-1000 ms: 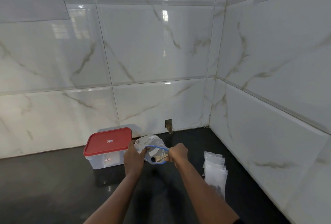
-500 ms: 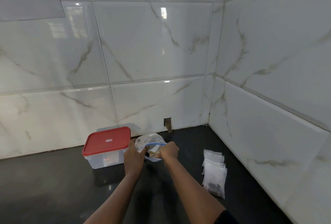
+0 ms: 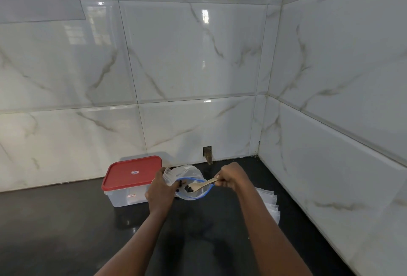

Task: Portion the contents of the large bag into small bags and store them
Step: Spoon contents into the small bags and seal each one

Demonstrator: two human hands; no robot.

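The left hand point(image 3: 161, 189) grips the open large bag point(image 3: 189, 182) just right of the red-lidded container point(image 3: 131, 179). The right hand point(image 3: 231, 178) pinches a wooden spoon point(image 3: 201, 184) holding dark pieces point(image 3: 189, 189) over the bag's mouth.

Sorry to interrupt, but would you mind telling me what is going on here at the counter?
A person is portioning at a dark counter. Their left hand grips the mouth of a clear blue-zip bag, while the right hand holds a wooden spoon carrying dark pieces at the opening. A stack of small bags lies to the right; a red-lidded container stands closed on the left.
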